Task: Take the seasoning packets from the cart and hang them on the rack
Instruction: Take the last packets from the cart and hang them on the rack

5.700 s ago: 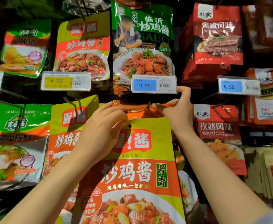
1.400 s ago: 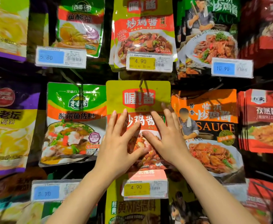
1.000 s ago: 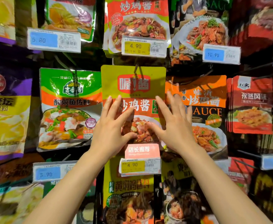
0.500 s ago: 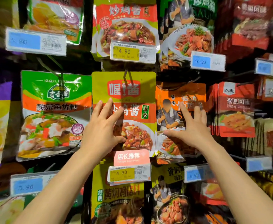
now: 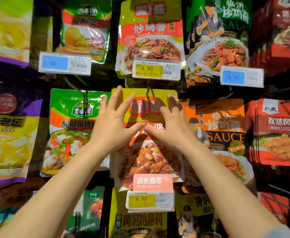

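A shop, at a grocery aisle's hanging rack; rows of printed seasoning packets point(image 5: 151, 38) hang from metal hooks point(image 5: 148, 93); price tags point(image 5: 156, 71) reading 4.90 and 10.90 sit before them; a pink promotional label point(image 5: 152, 182) marks one item.

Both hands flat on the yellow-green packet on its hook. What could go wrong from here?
1. The left hand and right hand only press the yellow-green packet with straight fingers; a sideways shove might skew it on the hook.
2. The right hand sits near the orange packet and may knock it.
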`<state>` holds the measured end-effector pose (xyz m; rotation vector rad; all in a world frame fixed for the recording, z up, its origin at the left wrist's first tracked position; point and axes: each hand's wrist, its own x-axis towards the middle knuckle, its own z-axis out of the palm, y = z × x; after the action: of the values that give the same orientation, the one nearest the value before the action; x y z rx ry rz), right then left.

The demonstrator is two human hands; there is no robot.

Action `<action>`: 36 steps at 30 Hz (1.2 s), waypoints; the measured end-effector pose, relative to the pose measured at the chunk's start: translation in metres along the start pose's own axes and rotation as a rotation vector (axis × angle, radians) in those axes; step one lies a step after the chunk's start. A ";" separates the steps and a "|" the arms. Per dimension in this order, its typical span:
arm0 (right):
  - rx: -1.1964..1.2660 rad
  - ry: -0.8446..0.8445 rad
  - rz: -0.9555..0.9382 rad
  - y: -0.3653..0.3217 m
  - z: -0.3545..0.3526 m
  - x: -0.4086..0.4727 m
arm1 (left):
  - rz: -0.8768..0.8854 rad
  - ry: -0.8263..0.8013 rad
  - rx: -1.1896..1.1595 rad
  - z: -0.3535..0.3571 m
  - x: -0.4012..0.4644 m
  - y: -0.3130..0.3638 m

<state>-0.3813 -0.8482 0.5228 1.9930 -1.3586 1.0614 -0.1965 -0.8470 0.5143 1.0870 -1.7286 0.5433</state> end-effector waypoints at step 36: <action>0.091 -0.015 0.433 0.110 -0.039 -0.091 | 0.455 -0.197 0.185 0.055 -0.002 0.094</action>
<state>-0.5143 -0.8110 0.4677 1.8115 -1.8320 1.3159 -0.3047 -0.8412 0.5014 0.8927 -2.1498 0.9179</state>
